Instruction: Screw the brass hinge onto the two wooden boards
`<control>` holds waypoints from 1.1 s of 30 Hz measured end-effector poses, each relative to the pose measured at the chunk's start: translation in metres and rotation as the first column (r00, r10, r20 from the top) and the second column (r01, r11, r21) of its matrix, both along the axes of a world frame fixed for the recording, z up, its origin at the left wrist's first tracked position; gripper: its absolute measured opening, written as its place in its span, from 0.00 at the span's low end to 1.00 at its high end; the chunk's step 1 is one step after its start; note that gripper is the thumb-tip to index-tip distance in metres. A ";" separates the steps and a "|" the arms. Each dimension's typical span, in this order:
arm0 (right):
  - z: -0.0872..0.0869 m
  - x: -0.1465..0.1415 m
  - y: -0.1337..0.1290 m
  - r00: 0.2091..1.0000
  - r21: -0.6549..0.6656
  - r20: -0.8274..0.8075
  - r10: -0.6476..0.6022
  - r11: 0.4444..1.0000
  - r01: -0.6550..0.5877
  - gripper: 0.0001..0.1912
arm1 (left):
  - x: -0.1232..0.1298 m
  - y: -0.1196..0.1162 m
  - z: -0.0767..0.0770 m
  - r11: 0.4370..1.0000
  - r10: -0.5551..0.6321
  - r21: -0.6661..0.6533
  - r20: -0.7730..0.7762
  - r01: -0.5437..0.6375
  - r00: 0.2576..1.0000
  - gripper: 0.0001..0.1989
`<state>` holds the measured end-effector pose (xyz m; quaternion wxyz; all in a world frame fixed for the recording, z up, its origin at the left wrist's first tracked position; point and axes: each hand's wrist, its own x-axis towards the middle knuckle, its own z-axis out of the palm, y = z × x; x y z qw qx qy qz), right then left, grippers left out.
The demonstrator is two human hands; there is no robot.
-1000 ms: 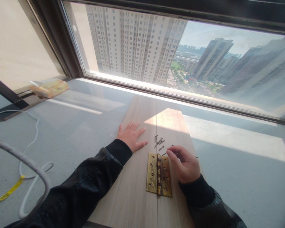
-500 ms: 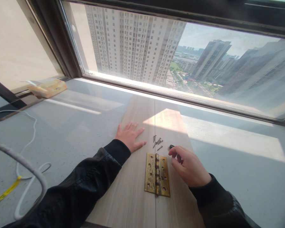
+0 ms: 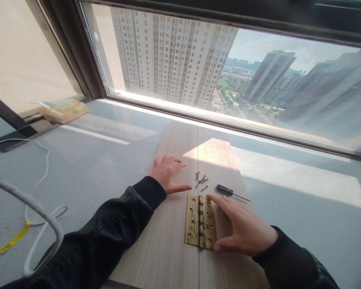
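Note:
A worn brass hinge (image 3: 193,220) lies opened flat across the seam between two pale wooden boards (image 3: 156,245). My right hand (image 3: 243,224) is at the hinge's right leaf, thumb by the lower corner and fingers by the upper one, spread apart. Just beyond those fingers rests a black-handled screwdriver (image 3: 225,190), its shaft pointing right. Several screws (image 3: 202,180) are scattered above the hinge near the seam. My left hand (image 3: 168,174) is over the left board with its fingers apart, holding nothing, the thumb stretched toward the screws.
A window (image 3: 174,60) with a dark frame runs along the back of the pale speckled sill (image 3: 102,168). At the left are a tissue pack (image 3: 64,112), a white cable (image 3: 43,172) with a yellow tag (image 3: 15,237), and a thicker grey hose-like loop (image 3: 33,202).
My right hand has let go of the screwdriver, leaving it on the board, and has opened beside the hinge. My left hand has lifted its fingers slightly and shifted a little.

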<state>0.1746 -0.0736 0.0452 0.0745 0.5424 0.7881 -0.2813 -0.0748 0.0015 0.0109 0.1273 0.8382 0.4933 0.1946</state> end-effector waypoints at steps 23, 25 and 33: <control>-0.011 -0.001 -0.005 0.989 0.111 -0.143 0.036 0.994 -0.020 0.52 | 0.001 -0.069 -0.004 0.957 -0.284 -0.009 0.159 0.289 0.946 0.51; -0.013 0.000 -0.006 0.992 0.127 -0.124 0.035 0.992 -0.019 0.53 | 0.001 -0.070 -0.004 0.956 -0.292 0.014 0.160 0.294 0.943 0.51; 0.003 0.006 0.004 0.977 0.189 -0.212 -0.005 0.981 0.046 0.31 | 0.006 -0.078 -0.004 0.940 -0.293 0.220 0.120 0.262 0.949 0.46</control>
